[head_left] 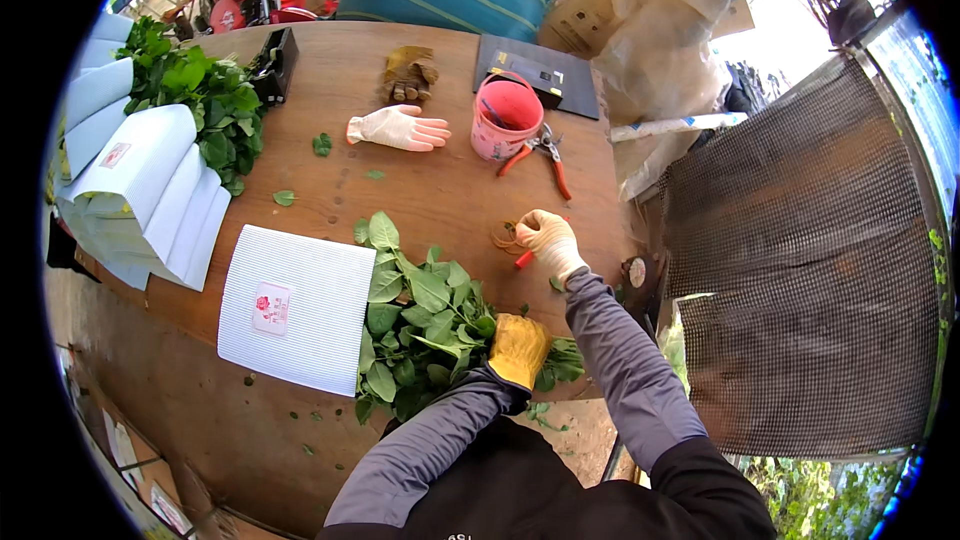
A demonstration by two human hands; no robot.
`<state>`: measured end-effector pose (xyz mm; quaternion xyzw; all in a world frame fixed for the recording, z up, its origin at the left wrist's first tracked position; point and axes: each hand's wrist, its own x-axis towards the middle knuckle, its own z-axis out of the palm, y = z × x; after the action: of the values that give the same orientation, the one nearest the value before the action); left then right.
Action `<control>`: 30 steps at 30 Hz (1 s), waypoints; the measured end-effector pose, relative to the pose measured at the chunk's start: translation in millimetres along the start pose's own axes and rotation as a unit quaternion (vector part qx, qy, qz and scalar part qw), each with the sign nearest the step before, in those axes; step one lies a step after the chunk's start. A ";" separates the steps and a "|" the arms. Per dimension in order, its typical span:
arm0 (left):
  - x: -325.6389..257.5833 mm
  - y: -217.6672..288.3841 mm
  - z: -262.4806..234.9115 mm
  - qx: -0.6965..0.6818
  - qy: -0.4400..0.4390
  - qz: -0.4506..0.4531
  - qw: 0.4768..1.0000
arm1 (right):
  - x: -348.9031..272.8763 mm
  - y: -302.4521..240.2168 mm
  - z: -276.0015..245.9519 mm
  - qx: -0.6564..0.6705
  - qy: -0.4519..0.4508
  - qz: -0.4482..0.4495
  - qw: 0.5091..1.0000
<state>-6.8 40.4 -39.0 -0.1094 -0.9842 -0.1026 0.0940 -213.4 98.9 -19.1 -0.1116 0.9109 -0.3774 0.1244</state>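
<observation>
A bunch of leafy green stems lies along the table's near edge, its left end wrapped in white corrugated paper with a rose label. My left hand, in a yellow work glove, is closed round the stems near their cut ends. Beyond it, my right hand, in a pale knit glove, pinches at some thin brown rubber bands. A red stick-like piece shows from beneath that hand; its middle is hidden. The right fingertips are partly covered by the hand itself.
Several wrapped bunches are stacked at the left. Toward the back of the wooden table lie a brown glove, a white glove, a pink bucket and red-handled pruning shears. Dark mesh hangs at the right.
</observation>
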 end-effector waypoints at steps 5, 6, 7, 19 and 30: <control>9.2 -2.6 -15.5 0.021 -0.026 0.018 0.999 | -52.2 44.5 -43.9 0.150 0.035 0.053 0.987; 9.7 -3.0 -19.5 0.023 -0.056 0.018 0.998 | -78.8 45.7 -54.0 0.118 0.051 0.070 0.989; 10.4 -4.7 -22.9 0.035 -0.067 0.020 0.997 | -102.4 40.4 -64.1 0.086 0.062 0.084 0.991; 14.6 -3.3 -35.7 0.055 -0.124 0.064 0.989 | -301.8 65.9 -32.4 0.139 0.204 0.243 0.938; 14.8 -3.6 -36.2 0.051 -0.150 0.073 0.985 | -302.6 20.9 1.9 0.225 0.159 0.128 0.953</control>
<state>-16.0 31.9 -1.8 -0.1902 -0.9805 -0.0273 -0.0419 70.7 202.0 7.7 0.0985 0.8168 -0.5665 0.0473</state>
